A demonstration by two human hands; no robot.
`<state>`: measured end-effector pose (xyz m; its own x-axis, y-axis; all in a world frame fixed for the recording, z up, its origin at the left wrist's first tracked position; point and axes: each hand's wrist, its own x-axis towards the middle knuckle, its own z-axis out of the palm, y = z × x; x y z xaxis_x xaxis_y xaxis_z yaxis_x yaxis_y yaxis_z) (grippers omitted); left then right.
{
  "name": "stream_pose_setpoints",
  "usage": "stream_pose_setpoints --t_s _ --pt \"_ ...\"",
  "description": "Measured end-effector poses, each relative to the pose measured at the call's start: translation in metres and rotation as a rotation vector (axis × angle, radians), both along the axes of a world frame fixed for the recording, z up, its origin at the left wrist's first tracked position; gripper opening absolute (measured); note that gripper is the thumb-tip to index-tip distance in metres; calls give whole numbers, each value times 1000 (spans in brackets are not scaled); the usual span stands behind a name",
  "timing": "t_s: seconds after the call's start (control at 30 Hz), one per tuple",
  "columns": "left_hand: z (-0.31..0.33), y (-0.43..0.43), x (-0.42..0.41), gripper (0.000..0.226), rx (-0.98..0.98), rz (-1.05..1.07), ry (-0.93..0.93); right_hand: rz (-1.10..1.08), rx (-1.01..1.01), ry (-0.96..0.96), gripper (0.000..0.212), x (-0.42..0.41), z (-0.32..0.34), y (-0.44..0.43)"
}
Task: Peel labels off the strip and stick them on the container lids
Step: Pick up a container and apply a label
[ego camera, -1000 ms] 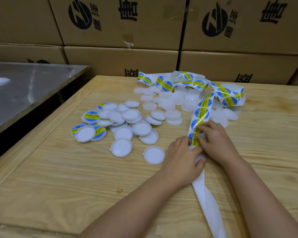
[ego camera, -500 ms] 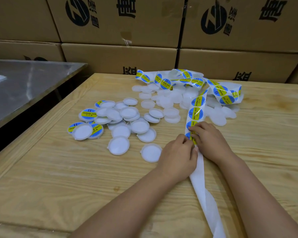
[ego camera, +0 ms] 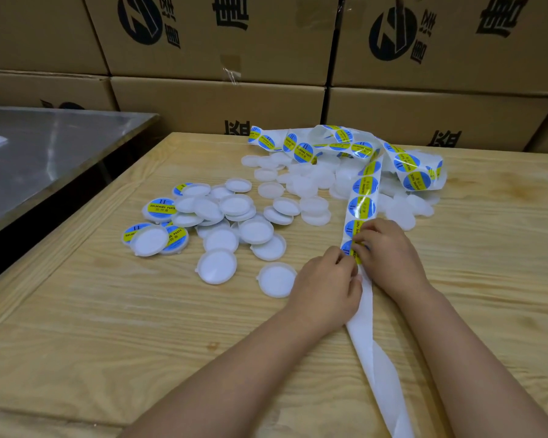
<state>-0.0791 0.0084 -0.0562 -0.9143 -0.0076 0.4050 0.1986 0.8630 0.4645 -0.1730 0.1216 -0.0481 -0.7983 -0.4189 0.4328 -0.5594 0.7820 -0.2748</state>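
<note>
Wooden table [ego camera: 108, 343], label strip [ego camera: 363, 205] stretched near-to-far, left hand [ego camera: 326, 286] pinching it, right hand [ego camera: 389, 251] pinching its nearest label [ego camera: 348, 247]

A packing storeroom: stacked printed cartons [ego camera: 215, 36] behind a wooden worktable [ego camera: 108, 327].
</note>
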Motion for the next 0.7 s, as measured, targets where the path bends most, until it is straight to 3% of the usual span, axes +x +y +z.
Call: stream_pose_setpoints --t_s 0.17,0.37,0.7 --pt "-1 0 -1 22 -3 -3 14 -60 -32 -90 15 3 2 0" --pt "-1 1 0 20 -21 -5 39 -130 -307 -180 8 10 7 0" --pt "1 0 1 21 20 35 34 -103 -546 -299 30 7 9 2"
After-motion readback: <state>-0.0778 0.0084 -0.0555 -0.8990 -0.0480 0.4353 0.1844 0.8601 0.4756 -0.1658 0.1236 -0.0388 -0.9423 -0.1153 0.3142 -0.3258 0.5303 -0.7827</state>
